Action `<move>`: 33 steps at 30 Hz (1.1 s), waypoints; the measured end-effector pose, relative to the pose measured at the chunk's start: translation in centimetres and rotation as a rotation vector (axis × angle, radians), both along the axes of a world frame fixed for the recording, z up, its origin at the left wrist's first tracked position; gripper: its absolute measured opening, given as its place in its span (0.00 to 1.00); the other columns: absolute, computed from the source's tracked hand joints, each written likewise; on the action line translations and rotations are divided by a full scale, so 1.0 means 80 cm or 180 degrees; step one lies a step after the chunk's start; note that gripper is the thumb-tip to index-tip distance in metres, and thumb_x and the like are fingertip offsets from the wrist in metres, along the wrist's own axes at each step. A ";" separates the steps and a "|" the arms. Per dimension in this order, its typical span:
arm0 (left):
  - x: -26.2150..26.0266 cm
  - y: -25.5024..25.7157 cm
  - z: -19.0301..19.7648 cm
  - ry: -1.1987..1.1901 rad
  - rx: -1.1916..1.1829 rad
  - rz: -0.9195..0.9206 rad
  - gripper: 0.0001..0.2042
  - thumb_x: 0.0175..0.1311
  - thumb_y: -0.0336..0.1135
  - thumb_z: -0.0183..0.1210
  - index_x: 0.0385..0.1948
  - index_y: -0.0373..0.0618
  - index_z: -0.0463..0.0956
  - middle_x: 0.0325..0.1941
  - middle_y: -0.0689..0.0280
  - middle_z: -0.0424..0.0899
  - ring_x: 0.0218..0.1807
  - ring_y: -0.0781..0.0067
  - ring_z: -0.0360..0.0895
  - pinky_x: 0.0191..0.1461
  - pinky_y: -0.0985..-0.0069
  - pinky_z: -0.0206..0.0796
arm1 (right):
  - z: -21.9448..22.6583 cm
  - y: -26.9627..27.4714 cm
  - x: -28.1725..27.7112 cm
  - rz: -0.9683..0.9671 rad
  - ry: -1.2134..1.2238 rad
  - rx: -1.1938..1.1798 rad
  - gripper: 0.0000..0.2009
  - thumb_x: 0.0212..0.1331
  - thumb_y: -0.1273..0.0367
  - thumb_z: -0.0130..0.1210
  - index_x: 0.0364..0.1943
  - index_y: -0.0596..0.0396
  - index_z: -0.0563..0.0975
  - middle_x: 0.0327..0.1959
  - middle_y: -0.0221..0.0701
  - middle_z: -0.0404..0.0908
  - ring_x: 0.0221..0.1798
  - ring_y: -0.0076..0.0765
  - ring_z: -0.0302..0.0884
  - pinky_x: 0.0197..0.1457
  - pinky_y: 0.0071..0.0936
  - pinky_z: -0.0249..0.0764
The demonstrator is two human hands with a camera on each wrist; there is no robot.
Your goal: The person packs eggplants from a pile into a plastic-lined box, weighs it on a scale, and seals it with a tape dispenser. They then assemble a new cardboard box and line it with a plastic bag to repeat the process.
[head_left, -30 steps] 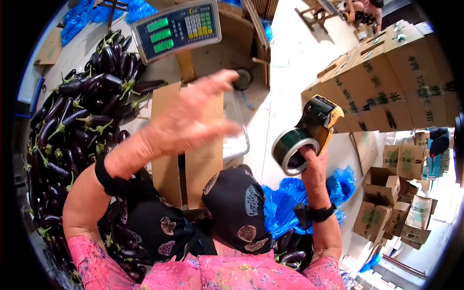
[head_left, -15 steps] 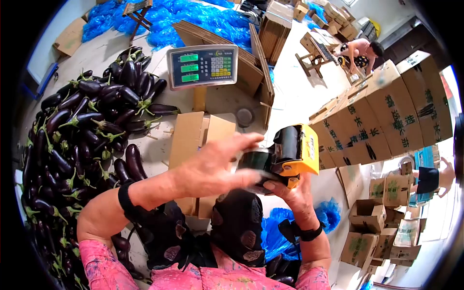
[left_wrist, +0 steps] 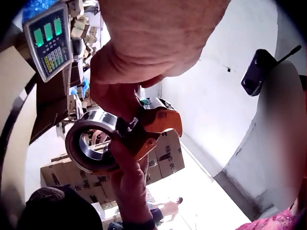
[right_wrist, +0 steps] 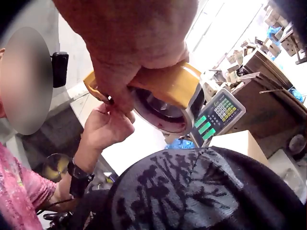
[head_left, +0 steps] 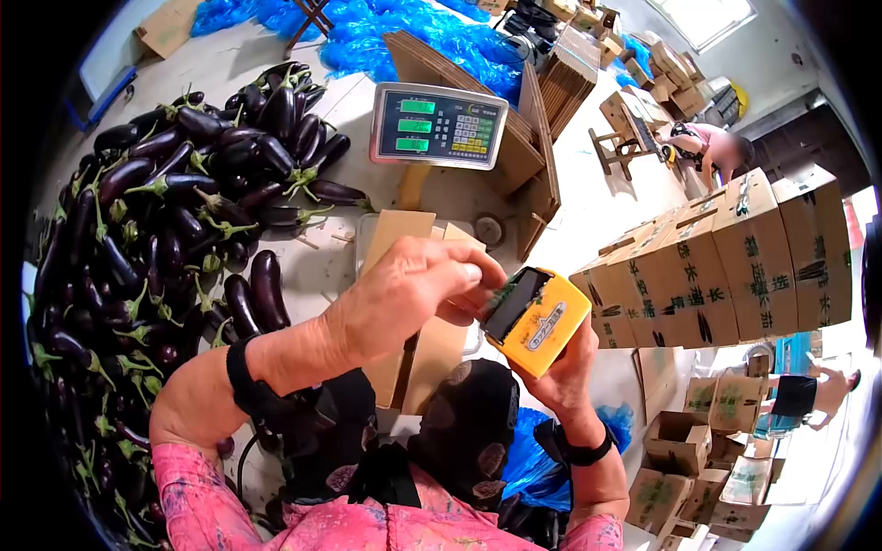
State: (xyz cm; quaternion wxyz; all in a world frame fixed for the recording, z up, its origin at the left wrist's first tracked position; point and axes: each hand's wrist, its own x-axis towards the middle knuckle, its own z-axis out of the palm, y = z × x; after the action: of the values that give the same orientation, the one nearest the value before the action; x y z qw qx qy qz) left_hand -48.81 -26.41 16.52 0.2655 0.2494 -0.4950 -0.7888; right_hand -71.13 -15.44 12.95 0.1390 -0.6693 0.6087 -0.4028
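A yellow tape dispenser [head_left: 544, 323] with a dark roll of tape is held up in front of the lap by the right hand [head_left: 565, 367], whose fingers wrap its far side. The left hand [head_left: 413, 289] has its bent fingertips at the dispenser's cutting end, pinching there by the tape. From the left wrist view, the tape roll [left_wrist: 93, 143] hangs on the dispenser and the right thumb lies on it. In the right wrist view the left hand [right_wrist: 108, 127] meets the dispenser's edge. A cardboard box [head_left: 439, 354] stands before the knees.
Eggplants [head_left: 138, 266] form a large pile at left. A scale display [head_left: 438, 126] stands beyond the box, near flattened cardboard [head_left: 542, 174]. Printed cartons [head_left: 717, 266] are stacked at right, with small boxes [head_left: 678, 443] below. Two other people are at the right; blue plastic [head_left: 395, 46] lies at the back.
The dispenser has turned so its yellow labelled side faces the head camera. The left hand has come over to it, its spread fingers now bent together. The head view has shifted.
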 end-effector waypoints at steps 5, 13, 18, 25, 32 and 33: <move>0.008 -0.002 -0.018 0.0166 -0.0258 0.0153 0.08 0.72 0.32 0.55 0.41 0.37 0.78 0.36 0.69 0.83 0.40 0.82 0.79 0.45 0.81 0.74 | 0.003 -0.009 0.014 0.0087 0.0191 0.0144 0.35 0.37 0.70 0.74 0.55 0.59 0.71 0.43 0.43 0.81 0.44 0.46 0.82 0.47 0.34 0.77; 0.052 -0.034 -0.077 -0.0804 -0.1258 0.0862 0.07 0.71 0.32 0.55 0.33 0.38 0.76 0.23 0.74 0.75 0.26 0.88 0.71 0.29 0.85 0.65 | 0.017 -0.049 0.059 0.0514 0.1080 0.0655 0.29 0.41 0.68 0.72 0.50 0.57 0.71 0.36 0.43 0.77 0.39 0.54 0.78 0.41 0.43 0.75; 0.175 -0.064 -0.176 -0.0815 -0.0047 0.1929 0.06 0.70 0.35 0.56 0.30 0.48 0.76 0.19 0.80 0.68 0.21 0.89 0.64 0.26 0.88 0.54 | 0.007 -0.056 0.042 0.0619 0.1877 0.1080 0.29 0.41 0.62 0.72 0.49 0.55 0.72 0.35 0.39 0.78 0.38 0.51 0.79 0.39 0.43 0.75; 0.199 -0.044 -0.311 -0.0718 0.0403 0.2457 0.10 0.71 0.41 0.58 0.28 0.51 0.72 0.20 0.80 0.65 0.21 0.89 0.62 0.25 0.86 0.54 | -0.017 -0.083 0.050 0.0835 0.2312 0.1470 0.26 0.46 0.58 0.71 0.45 0.57 0.72 0.33 0.41 0.79 0.36 0.53 0.80 0.36 0.44 0.75; 0.178 -0.046 -0.332 -0.1646 -0.0640 0.2630 0.12 0.73 0.40 0.54 0.29 0.45 0.74 0.20 0.79 0.65 0.22 0.90 0.59 0.25 0.84 0.53 | -0.011 -0.085 0.050 0.0826 0.2416 0.1698 0.28 0.48 0.55 0.70 0.47 0.57 0.73 0.32 0.41 0.80 0.35 0.51 0.81 0.37 0.43 0.75; 0.175 -0.046 -0.335 -0.1736 -0.0804 0.2644 0.12 0.73 0.40 0.53 0.29 0.44 0.74 0.20 0.79 0.65 0.22 0.90 0.59 0.25 0.84 0.52 | -0.011 -0.086 0.049 0.0827 0.2414 0.1723 0.28 0.48 0.55 0.70 0.47 0.57 0.73 0.32 0.41 0.80 0.35 0.51 0.81 0.37 0.43 0.75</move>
State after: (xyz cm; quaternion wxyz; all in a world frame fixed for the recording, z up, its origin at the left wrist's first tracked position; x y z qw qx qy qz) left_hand -34.82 -30.11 -10.26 0.4459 0.5877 -0.4969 -0.4570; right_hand -67.20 -22.29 12.08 0.1256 -0.7792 0.6108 0.0632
